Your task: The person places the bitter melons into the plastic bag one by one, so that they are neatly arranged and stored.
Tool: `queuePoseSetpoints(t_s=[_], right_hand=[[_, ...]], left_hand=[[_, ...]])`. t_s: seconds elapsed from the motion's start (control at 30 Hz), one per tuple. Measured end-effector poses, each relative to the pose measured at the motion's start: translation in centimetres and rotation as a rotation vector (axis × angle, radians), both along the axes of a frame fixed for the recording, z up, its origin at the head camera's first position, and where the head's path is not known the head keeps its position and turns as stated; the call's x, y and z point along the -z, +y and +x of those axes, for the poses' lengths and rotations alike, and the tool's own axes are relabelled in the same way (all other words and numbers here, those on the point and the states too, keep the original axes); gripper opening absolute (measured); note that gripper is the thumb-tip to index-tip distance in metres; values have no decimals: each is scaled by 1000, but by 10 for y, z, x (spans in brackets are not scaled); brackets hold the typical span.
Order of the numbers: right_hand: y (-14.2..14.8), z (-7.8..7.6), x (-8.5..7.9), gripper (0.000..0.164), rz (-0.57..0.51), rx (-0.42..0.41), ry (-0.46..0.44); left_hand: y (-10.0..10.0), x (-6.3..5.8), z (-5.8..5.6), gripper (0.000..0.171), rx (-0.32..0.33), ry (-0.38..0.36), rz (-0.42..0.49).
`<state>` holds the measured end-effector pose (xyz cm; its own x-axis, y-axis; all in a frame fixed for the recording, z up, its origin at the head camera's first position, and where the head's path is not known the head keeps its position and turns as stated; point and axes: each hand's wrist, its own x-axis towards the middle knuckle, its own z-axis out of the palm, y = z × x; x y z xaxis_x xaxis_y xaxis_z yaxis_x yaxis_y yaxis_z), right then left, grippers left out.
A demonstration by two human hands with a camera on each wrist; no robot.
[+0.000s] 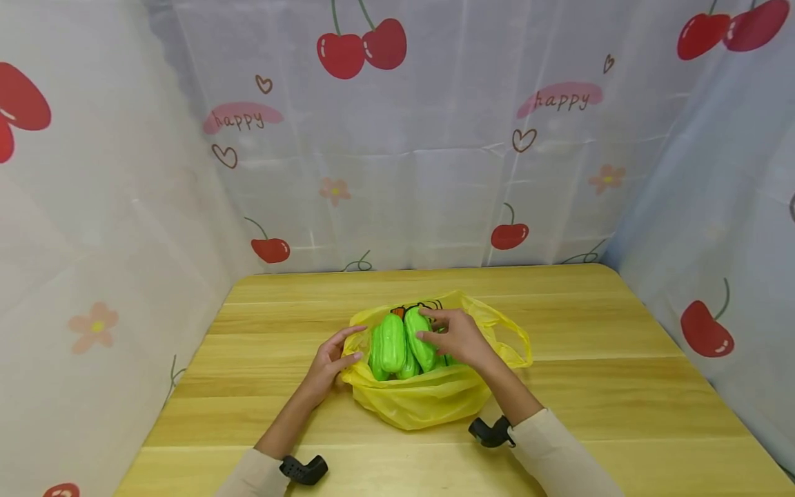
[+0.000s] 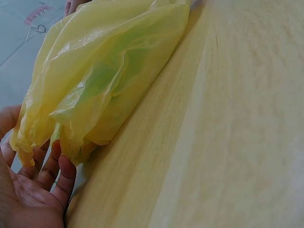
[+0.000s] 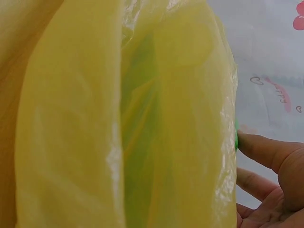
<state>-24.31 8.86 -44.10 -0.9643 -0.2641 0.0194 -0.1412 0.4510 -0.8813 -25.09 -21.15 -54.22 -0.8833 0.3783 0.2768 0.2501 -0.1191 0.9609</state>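
Observation:
A thin yellow plastic bag (image 1: 422, 404) lies on the table with its mouth spread toward me. Inside are several glossy, bright green cucumber-shaped pieces (image 1: 392, 343), bunched side by side. My left hand (image 1: 328, 360) holds the bag's left rim, thumb and fingers about the edge; in the left wrist view its fingers (image 2: 50, 173) curl up against the crumpled plastic. At the bag's right side my right hand (image 1: 456, 338) pinches the upper end of one green cucumber-shaped piece (image 1: 419, 338) with thumb and forefinger. The bag mostly hides that piece in the right wrist view.
The wooden table (image 1: 621, 386) has a light, striped grain. A handle loop (image 1: 518, 342) of the bag sticks out to the right. A white curtain (image 1: 422, 172) printed with cherries surrounds the table at the back and both sides.

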Motion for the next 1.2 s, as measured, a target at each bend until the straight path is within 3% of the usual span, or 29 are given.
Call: queuePoseSetpoints(t_s=[0.6,1.2], right_hand=[[-2,1,1,50,25,36,18],[-2,2,0,53,30,-4,14]], left_hand=[[0,2,0,51,1,4,-5],[1,0,2,51,5,2,-2]])
